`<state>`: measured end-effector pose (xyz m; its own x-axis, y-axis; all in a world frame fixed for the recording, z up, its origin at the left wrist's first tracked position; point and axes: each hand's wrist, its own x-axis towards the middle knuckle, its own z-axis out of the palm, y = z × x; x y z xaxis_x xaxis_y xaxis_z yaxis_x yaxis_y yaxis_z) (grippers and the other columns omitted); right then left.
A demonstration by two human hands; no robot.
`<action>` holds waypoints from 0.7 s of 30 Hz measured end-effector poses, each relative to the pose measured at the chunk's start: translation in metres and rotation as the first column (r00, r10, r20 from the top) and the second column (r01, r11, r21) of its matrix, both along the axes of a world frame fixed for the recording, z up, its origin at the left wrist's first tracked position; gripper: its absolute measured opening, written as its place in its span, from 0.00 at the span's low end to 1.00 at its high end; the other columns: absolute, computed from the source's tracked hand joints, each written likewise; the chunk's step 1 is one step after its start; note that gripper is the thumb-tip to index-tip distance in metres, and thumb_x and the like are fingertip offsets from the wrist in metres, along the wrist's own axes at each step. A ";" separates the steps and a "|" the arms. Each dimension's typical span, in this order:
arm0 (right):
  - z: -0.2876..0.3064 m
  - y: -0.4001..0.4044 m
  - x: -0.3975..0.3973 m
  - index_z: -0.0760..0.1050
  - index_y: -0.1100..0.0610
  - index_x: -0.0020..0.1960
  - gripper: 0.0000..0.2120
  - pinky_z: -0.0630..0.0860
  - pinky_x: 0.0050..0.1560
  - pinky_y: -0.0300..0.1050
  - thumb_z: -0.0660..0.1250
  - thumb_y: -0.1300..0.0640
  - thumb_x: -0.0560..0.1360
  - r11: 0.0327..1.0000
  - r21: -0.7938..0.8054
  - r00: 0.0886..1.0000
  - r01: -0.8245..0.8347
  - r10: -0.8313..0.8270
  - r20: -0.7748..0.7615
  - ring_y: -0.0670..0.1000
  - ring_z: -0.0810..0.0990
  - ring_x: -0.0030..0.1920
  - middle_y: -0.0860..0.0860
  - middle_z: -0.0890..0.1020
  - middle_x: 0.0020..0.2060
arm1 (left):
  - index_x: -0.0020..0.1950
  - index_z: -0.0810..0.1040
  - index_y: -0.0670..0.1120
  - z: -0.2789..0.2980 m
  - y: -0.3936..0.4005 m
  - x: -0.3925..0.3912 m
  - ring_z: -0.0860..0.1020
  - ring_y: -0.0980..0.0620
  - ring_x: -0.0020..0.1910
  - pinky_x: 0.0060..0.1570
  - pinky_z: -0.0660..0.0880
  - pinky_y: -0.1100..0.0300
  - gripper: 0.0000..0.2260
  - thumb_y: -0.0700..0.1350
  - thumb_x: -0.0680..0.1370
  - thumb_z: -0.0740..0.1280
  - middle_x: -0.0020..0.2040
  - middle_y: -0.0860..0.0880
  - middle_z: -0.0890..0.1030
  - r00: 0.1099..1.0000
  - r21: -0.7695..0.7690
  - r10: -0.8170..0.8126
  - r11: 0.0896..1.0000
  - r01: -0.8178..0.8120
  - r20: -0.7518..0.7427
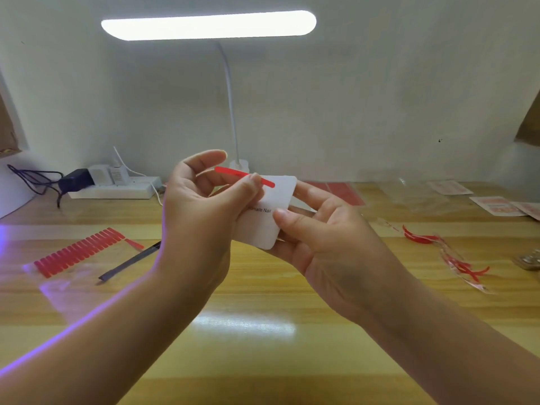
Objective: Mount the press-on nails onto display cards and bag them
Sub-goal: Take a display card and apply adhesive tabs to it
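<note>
In the head view, both hands are raised above the wooden tabletop, meeting at a white display card held in the air in front of the desk lamp. The right hand supports the card from below and behind, its thumb pressed on the card's lower right face and its fingers curled around the back edge. The card carries dark printed text, partly covered, that ends in "Nail". The left hand pinches a thin red strip between thumb and forefinger; the strip lies across the card's upper left edge, one end on the card and the other sticking out to the left past the fingers. The remaining left fingers are loosely curled above it.

On the tabletop at the left lies a row of red press-on nails on a clear sheet, with a dark flat tool just beside it. At the right lie curled red strips with clear backing, near clear bags and several finished cards further back. A white power strip with plugs and a black adapter sits against the wall at the back left.
</note>
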<state>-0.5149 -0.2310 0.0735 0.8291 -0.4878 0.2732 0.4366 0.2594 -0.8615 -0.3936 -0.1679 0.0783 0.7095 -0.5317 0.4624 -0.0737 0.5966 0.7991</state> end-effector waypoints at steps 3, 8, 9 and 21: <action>-0.002 0.000 0.001 0.77 0.59 0.58 0.14 0.82 0.49 0.46 0.58 0.71 0.79 1.000 0.009 1.000 -0.008 0.007 0.005 0.57 0.83 0.53 0.61 0.83 0.53 | 0.54 0.73 0.48 0.002 0.001 -0.005 0.83 0.48 0.40 0.39 0.80 0.56 0.23 0.39 0.63 0.76 0.35 0.51 0.81 1.000 -0.010 -0.001 1.000 0.001 -0.002; -0.004 0.001 0.002 0.78 0.57 0.56 0.16 0.82 0.51 0.48 0.58 0.72 0.78 0.999 0.031 1.000 0.005 -0.006 0.026 0.55 0.84 0.51 0.59 0.84 0.51 | 0.53 0.73 0.49 -0.002 0.001 -0.006 0.82 0.54 0.38 0.37 0.77 0.63 0.19 0.33 0.70 0.74 0.34 0.55 0.80 0.994 -0.008 0.058 0.998 -0.057 0.097; -0.004 0.001 0.002 0.77 0.57 0.58 0.16 0.81 0.53 0.49 0.58 0.72 0.78 0.999 0.033 1.000 0.011 -0.012 0.023 0.56 0.84 0.52 0.60 0.84 0.52 | 0.53 0.73 0.49 -0.003 0.001 -0.007 0.81 0.56 0.38 0.37 0.77 0.63 0.19 0.32 0.70 0.74 0.34 0.56 0.80 0.990 -0.007 0.070 0.998 -0.070 0.121; -0.004 0.004 0.002 0.73 0.58 0.65 0.19 0.80 0.56 0.52 0.60 0.71 0.78 0.999 0.023 0.999 0.027 -0.028 0.018 0.56 0.83 0.54 0.60 0.84 0.53 | 0.53 0.72 0.50 -0.008 0.000 -0.007 0.82 0.57 0.38 0.38 0.77 0.66 0.19 0.38 0.67 0.73 0.35 0.57 0.81 0.977 -0.028 0.077 0.997 -0.073 0.201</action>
